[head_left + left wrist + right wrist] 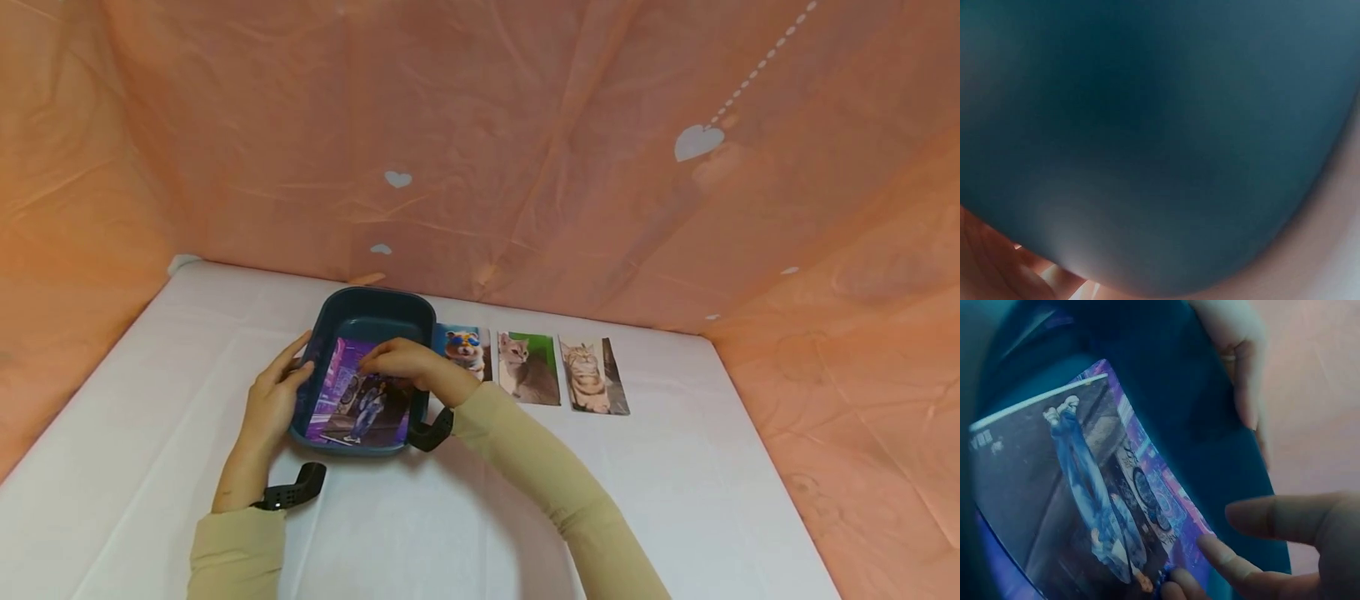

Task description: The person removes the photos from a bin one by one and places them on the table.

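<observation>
Over on the left, the left hand (272, 408) has its grip round the blue tray (382, 307). Inside lie overlapping picture cards (375, 412), probably light, bendy, slick; best pinched edgewise. The right hand (401, 360) touches them, thumb narrowly apart, seemingly holding nothing.

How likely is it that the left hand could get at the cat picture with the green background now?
Probably not easily: the left hand is at the blue tray's left side, and the tray and right hand lie between it and the cat picture.
</observation>
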`<action>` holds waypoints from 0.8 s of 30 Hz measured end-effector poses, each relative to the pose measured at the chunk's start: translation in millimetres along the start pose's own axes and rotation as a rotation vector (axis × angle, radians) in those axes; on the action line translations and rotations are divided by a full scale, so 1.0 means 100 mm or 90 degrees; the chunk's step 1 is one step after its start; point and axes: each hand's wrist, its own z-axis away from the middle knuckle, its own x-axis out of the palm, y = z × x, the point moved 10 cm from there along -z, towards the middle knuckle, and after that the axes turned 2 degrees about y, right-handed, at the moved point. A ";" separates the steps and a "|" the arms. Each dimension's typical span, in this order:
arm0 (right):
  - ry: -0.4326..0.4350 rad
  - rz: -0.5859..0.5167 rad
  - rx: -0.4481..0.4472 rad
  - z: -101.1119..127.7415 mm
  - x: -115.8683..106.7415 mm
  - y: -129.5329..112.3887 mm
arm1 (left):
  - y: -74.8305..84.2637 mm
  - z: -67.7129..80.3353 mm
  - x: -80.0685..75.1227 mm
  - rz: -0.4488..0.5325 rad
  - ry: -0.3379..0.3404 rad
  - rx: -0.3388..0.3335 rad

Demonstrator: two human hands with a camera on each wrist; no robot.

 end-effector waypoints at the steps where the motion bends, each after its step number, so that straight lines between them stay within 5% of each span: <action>1: -0.002 0.016 -0.004 0.00 0.00 -0.01 | 0.00 0.00 0.00 0.000 0.001 -0.002; 7: -0.006 0.093 -0.033 0.01 0.01 -0.08 | -0.02 0.00 0.00 -0.003 -0.004 -0.013; 24: -0.021 0.136 -0.040 -0.03 0.06 -0.06 | -0.01 0.00 -0.01 -0.010 -0.004 -0.002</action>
